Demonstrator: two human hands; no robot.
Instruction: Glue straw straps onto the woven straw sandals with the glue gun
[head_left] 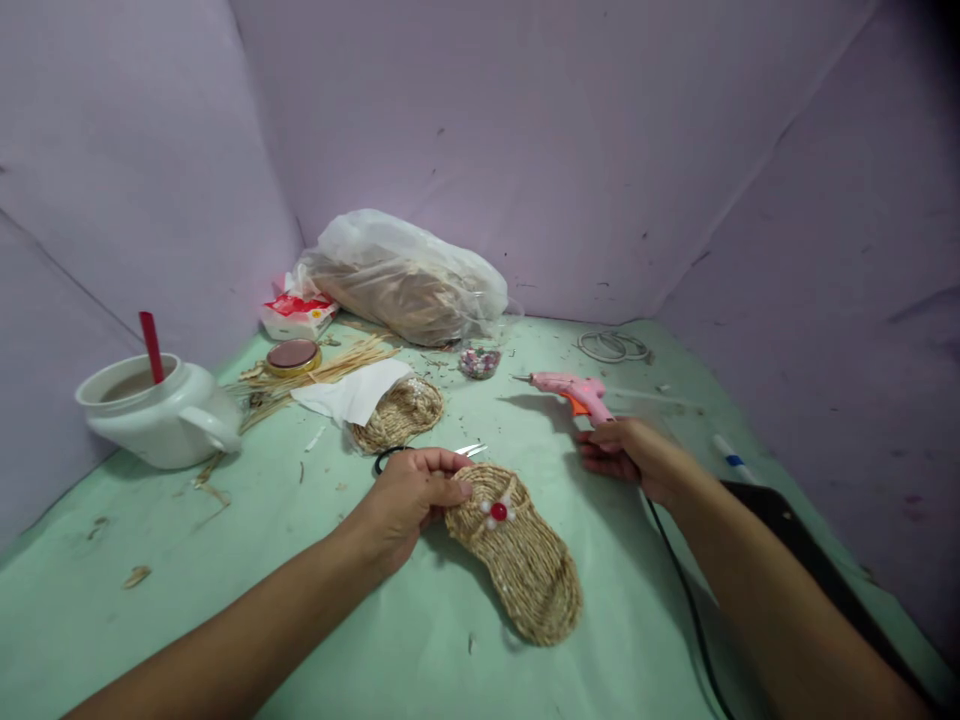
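Observation:
My left hand point(416, 500) pinches the toe end of a woven straw slipper point(536, 570), tilted above the green cloth. A flower of white beads with a red bead centre point(499, 511) sits on its strap. My right hand point(630, 455) is wrapped around the handle of a pink glue gun point(566, 385), whose nozzle points left and whose black cord point(686, 580) trails toward me. Behind my left hand lie scissors point(471, 450), partly hidden by it. A second woven slipper point(397, 412) rests farther back, partly under a white sheet point(356, 392).
At left stands a white pot point(180, 415) with a red stick point(151, 348) in it. Behind are loose straw point(352, 360), a round tin point(293, 356), a bead bowl point(480, 362) and a plastic bag point(412, 285). A coiled wire point(613, 346) and a marker point(731, 458) lie right.

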